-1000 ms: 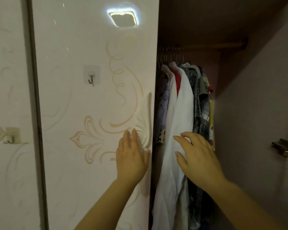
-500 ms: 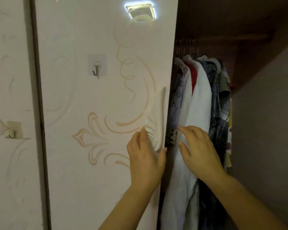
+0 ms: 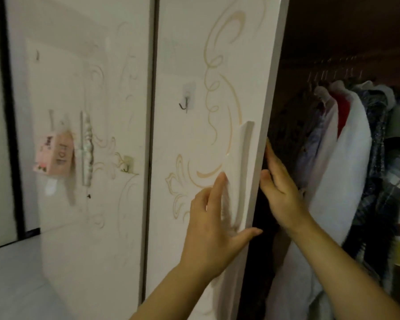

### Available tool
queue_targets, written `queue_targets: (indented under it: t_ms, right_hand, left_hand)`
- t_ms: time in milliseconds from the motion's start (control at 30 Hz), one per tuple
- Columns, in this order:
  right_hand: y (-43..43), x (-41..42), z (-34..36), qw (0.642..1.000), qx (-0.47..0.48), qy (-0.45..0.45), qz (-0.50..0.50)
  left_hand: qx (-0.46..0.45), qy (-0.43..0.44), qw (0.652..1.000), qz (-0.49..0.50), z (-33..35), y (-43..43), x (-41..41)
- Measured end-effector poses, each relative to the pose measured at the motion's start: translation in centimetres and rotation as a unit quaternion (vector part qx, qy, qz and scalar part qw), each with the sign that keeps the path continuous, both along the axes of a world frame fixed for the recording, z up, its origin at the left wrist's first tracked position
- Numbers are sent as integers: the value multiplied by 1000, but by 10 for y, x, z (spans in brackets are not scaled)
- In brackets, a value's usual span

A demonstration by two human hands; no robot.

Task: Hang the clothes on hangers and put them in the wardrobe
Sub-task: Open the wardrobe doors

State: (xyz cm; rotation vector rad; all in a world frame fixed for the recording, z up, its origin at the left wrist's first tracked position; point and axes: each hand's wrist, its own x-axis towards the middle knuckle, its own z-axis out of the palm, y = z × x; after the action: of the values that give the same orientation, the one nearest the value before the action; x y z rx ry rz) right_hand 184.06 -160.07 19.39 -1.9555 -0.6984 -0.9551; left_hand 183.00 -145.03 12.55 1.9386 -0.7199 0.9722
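With both flat and holding nothing, my left hand (image 3: 214, 227) on the wardrobe door (image 3: 217, 77) by its front edge and my right hand (image 3: 281, 192) behind it beside the hung clothes (image 3: 376, 139), a swinging door could pinch me or snag the white garment (image 3: 342, 181).

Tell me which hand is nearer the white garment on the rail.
Right. The right hand is at the door edge, close beside the white garment; the left hand lies flat on the door front.

A clear stick-on hook (image 3: 187, 98) sits above and just left of the left grip (image 3: 214, 229). Farther left comes a second stick-on hook (image 3: 127, 163), then a pink box (image 3: 54, 154), both higher than the grip. Low on the far left lies pale floor (image 3: 14, 285).
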Motion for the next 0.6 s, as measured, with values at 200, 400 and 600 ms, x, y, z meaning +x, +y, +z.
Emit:
queue_targets:
  t_ms: [200,400,600]
  right_hand:
    - [53,-10,3,992,-7,-9,124]
    - [114,-16,16,984,-88,-46,148]
    - [182,-17,24,977,-135,-85,143]
  left_hand:
    - [17,22,999,21,4,57,-25]
    - [43,-46,989,136,4,115,-56]
    - [60,-119,946,297,0,177,-71]
